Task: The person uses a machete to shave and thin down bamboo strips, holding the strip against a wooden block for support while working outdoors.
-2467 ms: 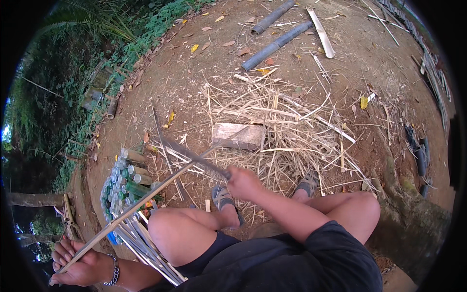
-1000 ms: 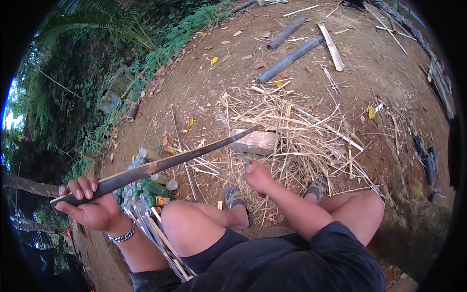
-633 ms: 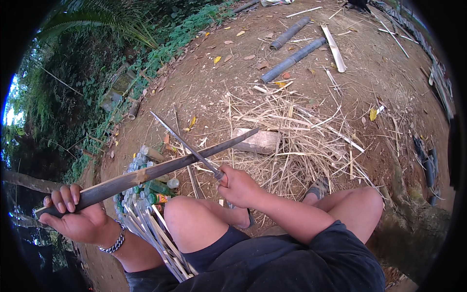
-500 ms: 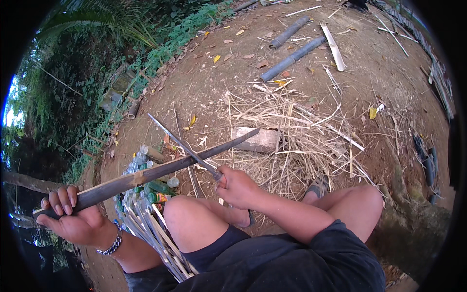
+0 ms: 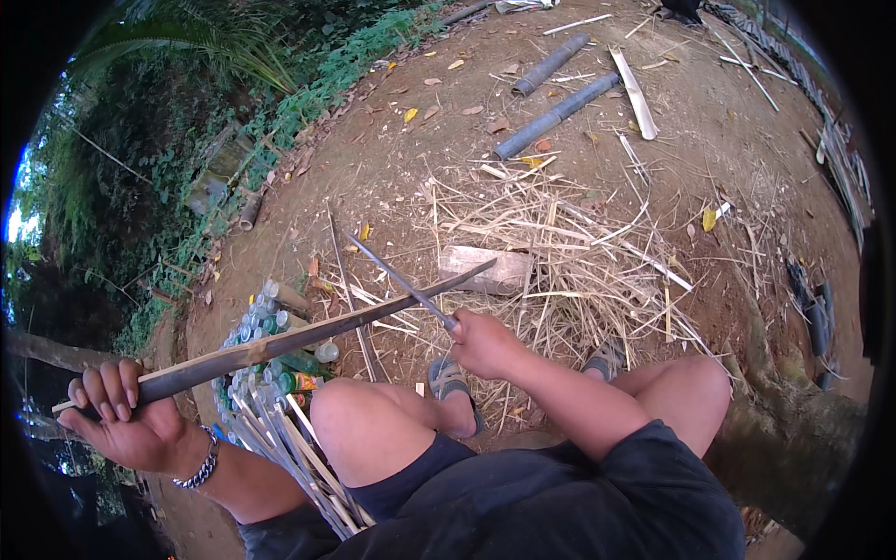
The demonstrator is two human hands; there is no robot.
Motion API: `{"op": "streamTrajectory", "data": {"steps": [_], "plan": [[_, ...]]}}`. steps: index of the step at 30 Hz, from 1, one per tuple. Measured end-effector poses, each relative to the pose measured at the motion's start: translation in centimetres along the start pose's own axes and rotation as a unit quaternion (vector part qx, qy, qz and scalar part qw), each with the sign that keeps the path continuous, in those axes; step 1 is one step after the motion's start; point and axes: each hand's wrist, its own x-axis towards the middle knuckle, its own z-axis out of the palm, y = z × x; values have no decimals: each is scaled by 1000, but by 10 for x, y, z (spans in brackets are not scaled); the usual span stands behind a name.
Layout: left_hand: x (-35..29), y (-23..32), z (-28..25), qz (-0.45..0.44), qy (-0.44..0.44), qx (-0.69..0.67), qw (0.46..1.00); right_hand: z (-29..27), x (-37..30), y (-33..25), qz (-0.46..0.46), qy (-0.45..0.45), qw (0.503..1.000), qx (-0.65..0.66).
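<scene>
While the left hand (image 5: 140, 420) grasps one end of a dark bamboo strip (image 5: 233, 360), head view has the right hand (image 5: 487, 345) clenched on a long knife (image 5: 397, 277), blade crossing the strip. Strip hangs over the ground's (image 5: 373, 177) left part, tip toward a wood block (image 5: 485, 271). Blade could skid leftward if its angle slips.

Outdoor dirt yard (image 5: 373, 163), leafy greenery (image 5: 350, 73) alongside, pale shavings (image 5: 583, 303) underfoot

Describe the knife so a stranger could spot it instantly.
Find the person's black shirt, then follow the right forearm to the right hand. The long knife juts up-left from it, slim and gray, narrower than the dark, pale-edged bamboo strip it crosses.
</scene>
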Motion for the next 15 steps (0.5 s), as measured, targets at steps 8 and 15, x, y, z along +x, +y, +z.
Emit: {"op": "streamTrajectory", "data": {"steps": [8,15], "plan": [[3,-2,7,3,-3,6,1000,14,9,35,39,8,999,-32],[9,-5,5,1,-16,-7,1000,4,10,49,73,2,997,-39]]}}
